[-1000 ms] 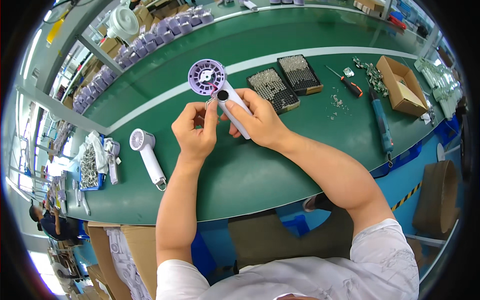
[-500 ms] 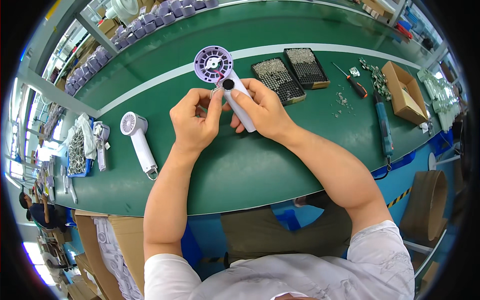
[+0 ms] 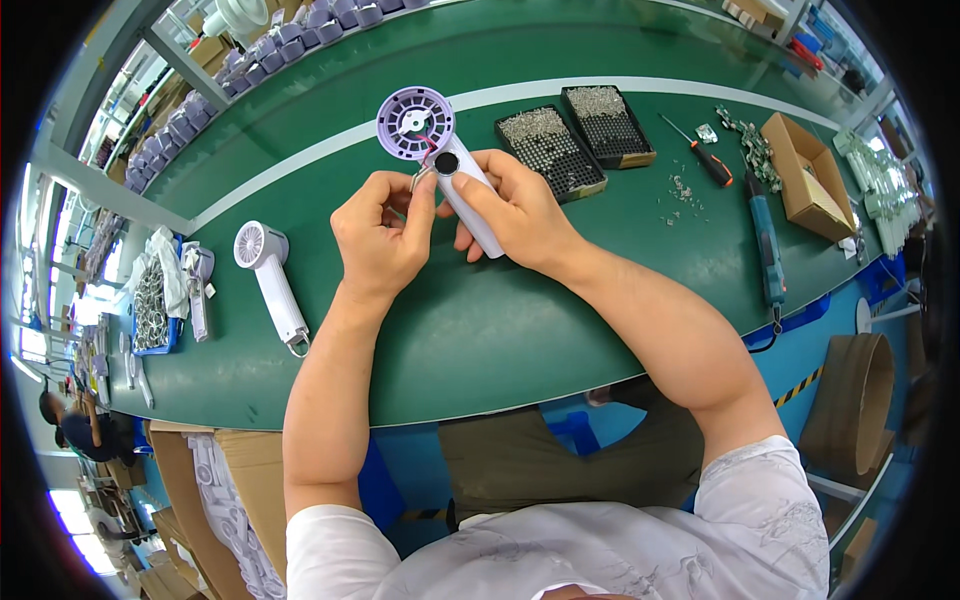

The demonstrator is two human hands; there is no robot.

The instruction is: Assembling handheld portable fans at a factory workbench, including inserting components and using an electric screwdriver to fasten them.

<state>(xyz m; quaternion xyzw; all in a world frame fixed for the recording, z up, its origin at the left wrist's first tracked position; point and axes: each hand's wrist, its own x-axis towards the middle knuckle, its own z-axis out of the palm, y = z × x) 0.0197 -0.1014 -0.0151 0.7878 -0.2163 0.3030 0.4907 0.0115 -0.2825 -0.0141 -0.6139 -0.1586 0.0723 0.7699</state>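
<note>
A purple-and-white handheld fan (image 3: 470, 195) is tilted over the bench, its round head up and to the left. The head (image 3: 416, 123) lacks a front grille, so a white hub and red wires show. My right hand (image 3: 525, 212) is wrapped round the handle, its thumb beside the round black spot (image 3: 446, 163). Close to the fan's neck, my left hand (image 3: 382, 235) is closed in a pinch on a small silvery metal piece (image 3: 421, 178), mostly hidden by the fingers. Left of my hands lies another handheld fan (image 3: 275, 285), with a grille and a metal loop at its handle end.
Two black trays of small parts (image 3: 550, 150) (image 3: 608, 125) lie beyond my right hand. Farther right are a screwdriver (image 3: 712, 165), a teal electric screwdriver (image 3: 766, 245) and a cardboard box (image 3: 808, 180). A blue bin of metal rings (image 3: 150, 305) stands at left.
Both hands and the fan sit slightly farther left and up in the picture; the surroundings shift a little too. The left hand's pinch and the right hand's hold stay the same.
</note>
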